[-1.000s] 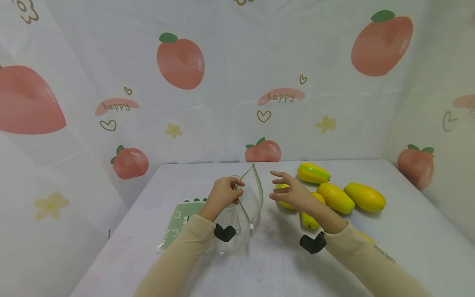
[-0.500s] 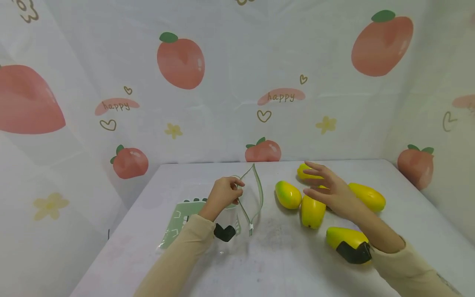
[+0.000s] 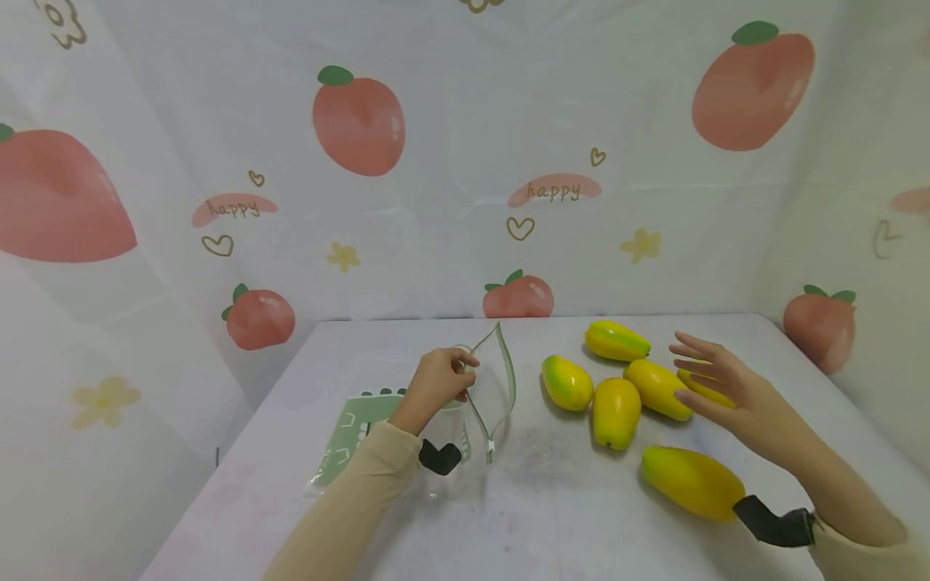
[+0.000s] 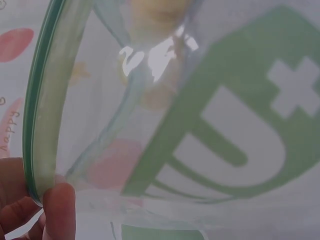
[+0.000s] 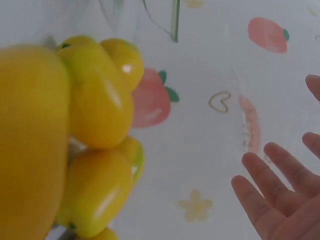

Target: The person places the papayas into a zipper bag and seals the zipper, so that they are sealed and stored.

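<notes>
My left hand (image 3: 439, 379) pinches the rim of a clear zip bag (image 3: 511, 375), whose mouth gapes in a pointed loop. In the left wrist view, thumb and fingers grip the lower end of its green zip strip (image 4: 31, 100), and a green and white print (image 4: 240, 130) covers part of the film. My right hand (image 3: 741, 395) is held at the right with fingers spread and nothing in them. It partly hides a yellow fruit (image 3: 705, 386) behind it. Another yellow fruit, green at one end (image 3: 690, 482), lies in front of it, near the black wrist strap.
Several more yellow fruits cluster right of the bag, among them a greenish one (image 3: 567, 382) and an upright-looking one (image 3: 616, 413). A flat green printed packet (image 3: 341, 440) lies on the white table (image 3: 538, 516) left of the bag. A fruit-patterned cloth (image 3: 436, 242) hangs behind.
My right hand has moved right, away from the bag and across the fruits, uncovering several of them. The left hand and bag have stayed in place.
</notes>
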The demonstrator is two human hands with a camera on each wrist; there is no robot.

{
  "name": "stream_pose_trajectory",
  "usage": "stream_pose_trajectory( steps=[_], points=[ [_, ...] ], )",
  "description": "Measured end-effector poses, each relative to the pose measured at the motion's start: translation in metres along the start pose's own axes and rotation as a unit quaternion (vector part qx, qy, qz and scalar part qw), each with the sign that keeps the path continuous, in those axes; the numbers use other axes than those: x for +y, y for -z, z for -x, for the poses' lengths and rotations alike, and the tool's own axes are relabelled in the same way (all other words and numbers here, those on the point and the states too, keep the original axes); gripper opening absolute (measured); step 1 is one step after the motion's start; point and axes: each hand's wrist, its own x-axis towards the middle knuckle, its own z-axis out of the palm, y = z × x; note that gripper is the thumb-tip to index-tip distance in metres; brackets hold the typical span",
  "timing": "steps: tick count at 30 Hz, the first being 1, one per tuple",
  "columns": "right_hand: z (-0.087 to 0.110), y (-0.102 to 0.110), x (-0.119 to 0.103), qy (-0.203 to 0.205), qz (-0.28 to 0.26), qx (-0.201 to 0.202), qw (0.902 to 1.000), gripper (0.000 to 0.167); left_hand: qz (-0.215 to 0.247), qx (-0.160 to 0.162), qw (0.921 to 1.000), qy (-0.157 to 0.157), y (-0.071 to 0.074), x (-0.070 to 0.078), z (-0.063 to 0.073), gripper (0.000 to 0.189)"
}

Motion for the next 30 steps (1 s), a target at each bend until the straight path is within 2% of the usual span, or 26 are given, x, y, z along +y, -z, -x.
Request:
stream_pose_trajectory(
  steps=[6, 15, 22, 27, 30],
  points=[
    [0.024, 0.000, 0.019, -0.001, 0.005, 0.008, 1.0000, 0.069, 0.001, 0.000, 1.0000, 0.003, -0.001, -0.002, 0.000, 0.017],
    [0.054, -0.013, 0.048, -0.050, 0.020, -0.005, 0.9985, 0.065, 0.001, 0.003, 1.0000, -0.001, -0.001, -0.003, -0.001, 0.017],
    [0.064, -0.027, 0.058, -0.126, 0.032, -0.086, 0.9878, 0.066, 0.003, 0.003, 1.0000, 0.000, 0.000, -0.002, -0.001, 0.018],
    [0.071, -0.036, 0.069, -0.102, 0.014, -0.075, 0.9918, 0.064, 0.002, 0.003, 1.0000, -0.001, 0.001, -0.003, 0.000, 0.018],
    [0.072, -0.040, 0.072, -0.110, 0.007, -0.088, 0.9900, 0.064, 0.000, 0.003, 1.0000, -0.003, 0.001, -0.003, 0.000, 0.017]
  ],
)
